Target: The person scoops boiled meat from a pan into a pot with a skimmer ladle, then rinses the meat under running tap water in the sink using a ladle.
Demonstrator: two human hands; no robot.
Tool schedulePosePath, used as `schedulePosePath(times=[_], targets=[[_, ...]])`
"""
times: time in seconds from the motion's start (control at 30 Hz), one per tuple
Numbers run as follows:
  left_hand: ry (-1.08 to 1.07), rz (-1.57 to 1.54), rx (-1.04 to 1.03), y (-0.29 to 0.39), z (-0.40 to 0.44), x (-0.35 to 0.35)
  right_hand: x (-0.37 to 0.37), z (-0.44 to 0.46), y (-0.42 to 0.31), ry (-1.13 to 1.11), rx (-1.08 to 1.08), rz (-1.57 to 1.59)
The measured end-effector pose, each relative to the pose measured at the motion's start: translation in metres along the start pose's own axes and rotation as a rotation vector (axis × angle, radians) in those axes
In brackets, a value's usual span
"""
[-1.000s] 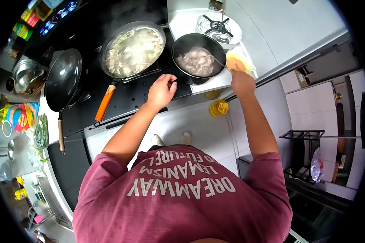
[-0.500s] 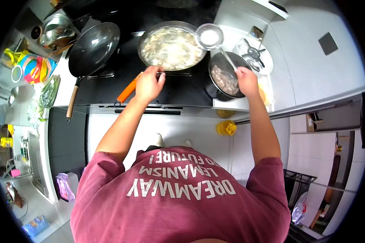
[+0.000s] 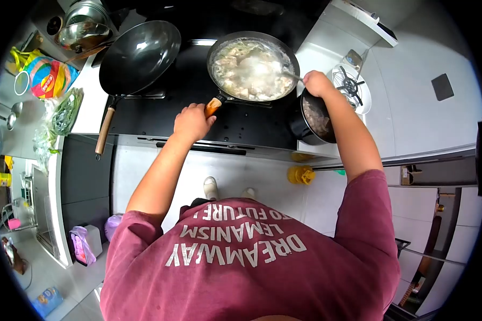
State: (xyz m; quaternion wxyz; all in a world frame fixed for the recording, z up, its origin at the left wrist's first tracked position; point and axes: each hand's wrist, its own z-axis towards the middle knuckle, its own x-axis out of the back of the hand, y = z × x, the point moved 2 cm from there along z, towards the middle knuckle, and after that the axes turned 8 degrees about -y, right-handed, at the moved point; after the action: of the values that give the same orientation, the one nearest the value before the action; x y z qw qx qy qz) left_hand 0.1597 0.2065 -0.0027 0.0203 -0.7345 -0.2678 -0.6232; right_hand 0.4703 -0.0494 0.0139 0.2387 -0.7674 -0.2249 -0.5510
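A deep frying pan (image 3: 293, 54) full of cloudy, steaming broth with pale pieces sits on the black stove. My left hand (image 3: 193, 122) is closed around its orange-brown handle (image 3: 213, 107). Over the pan's right side, my right hand (image 3: 317, 84) grips the thin metal handle of a ladle (image 3: 292, 76); its bowl is hidden in the broth and steam. Below my right forearm stands a dark pot (image 3: 301, 122) containing pinkish-grey meat pieces (image 3: 317, 119), partly covered by the arm.
An empty black wok (image 3: 142, 56) with a wooden handle rests on the left of the stove. Green vegetables (image 3: 67, 109) and a colourful bag (image 3: 48, 80) lie farther left. A burner grate (image 3: 349, 85) sits behind the pot. Yellow oil bottle (image 3: 301, 174) on the floor.
My right hand has brought the ladle from above the pot's edge leftward into the pan's broth. My left hand stays at the pan handle. The whole view has shifted slightly.
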Motion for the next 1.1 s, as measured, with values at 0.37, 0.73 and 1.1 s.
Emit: schedulePosePath(times=[0.37, 0.73, 1.1], targets=[[-0.012, 0.04, -0.056, -0.004, 0.014, -0.004, -0.04, -0.04, -0.052, -0.441, -0.132, 0.755], [0.247, 0.062, -0.096, 0.004, 0.008, -0.003, -0.056, -0.076, -0.056, -0.393, -0.105, 0.979], [0.286, -0.411, -0.408, 0.059, 0.004, -0.024, -0.091, -0.088, -0.04, 0.051, -0.062, 0.991]])
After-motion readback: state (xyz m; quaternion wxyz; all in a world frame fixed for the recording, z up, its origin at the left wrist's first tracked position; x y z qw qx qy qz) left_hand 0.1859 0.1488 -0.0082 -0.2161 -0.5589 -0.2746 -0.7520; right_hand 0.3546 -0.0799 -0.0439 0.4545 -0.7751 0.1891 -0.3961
